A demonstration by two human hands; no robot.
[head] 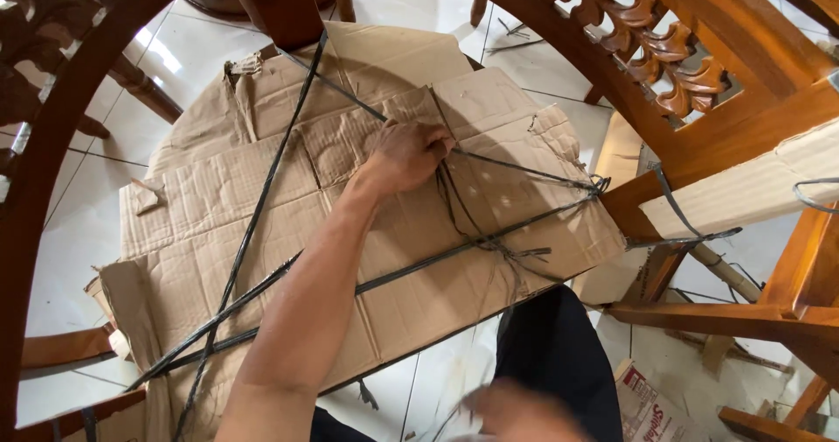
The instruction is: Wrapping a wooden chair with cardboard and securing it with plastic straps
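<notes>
A large flattened brown cardboard wrap (227, 206) covers a piece of furniture in front of me, tied down with several crossing black plastic straps (524, 175). My left hand (406, 153) reaches out over the middle of the cardboard, its fingers closed around the straps where they bunch together. My right hand (516, 411) is low at the bottom edge, blurred, close to my dark trouser leg (551, 337). Whether it holds anything I cannot make out.
Carved brown wooden furniture frames (690, 66) arch over the scene at right and left. A cardboard-wrapped wooden part (752, 188) with a strap lies at right. White floor tiles (79, 223) show around, and a printed paper scrap (647, 403) lies at bottom right.
</notes>
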